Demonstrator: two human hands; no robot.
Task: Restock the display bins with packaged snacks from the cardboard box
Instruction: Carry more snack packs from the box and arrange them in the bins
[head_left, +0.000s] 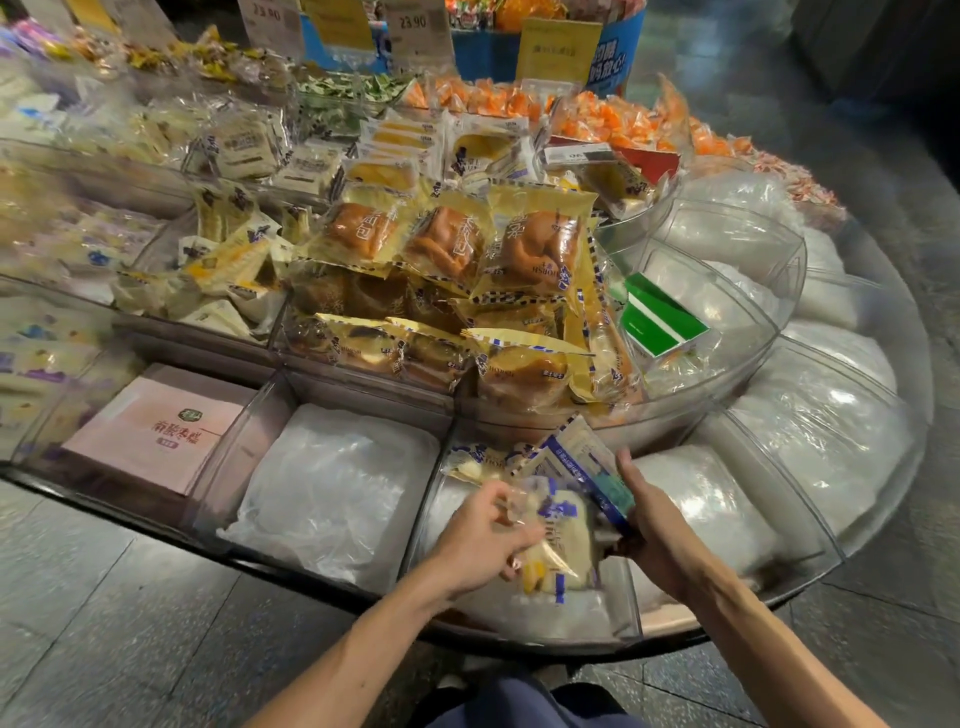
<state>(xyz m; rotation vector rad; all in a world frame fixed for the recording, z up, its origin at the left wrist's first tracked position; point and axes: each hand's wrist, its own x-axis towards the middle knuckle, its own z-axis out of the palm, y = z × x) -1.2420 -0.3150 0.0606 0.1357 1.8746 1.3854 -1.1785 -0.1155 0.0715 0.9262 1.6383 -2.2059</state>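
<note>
Both hands work over a clear front bin (436, 512) of the round display stand. My left hand (480, 535) pinches the clear wrapper of a pale cake packet (563, 551) with blue print. My right hand (649, 525) grips a stack of white and blue snack packets (582, 462), tilted up on edge at the bin's right side. One more packet (475, 465) lies at the back of the same bin. The cardboard box is out of view.
Behind the bin, yellow bread packets (457, 249) are piled high. A bin lined with white plastic (332, 493) sits to the left, then a pink box (156, 428). A green box (662, 317) lies in a right bin. Orange snacks (597, 117) fill the far side.
</note>
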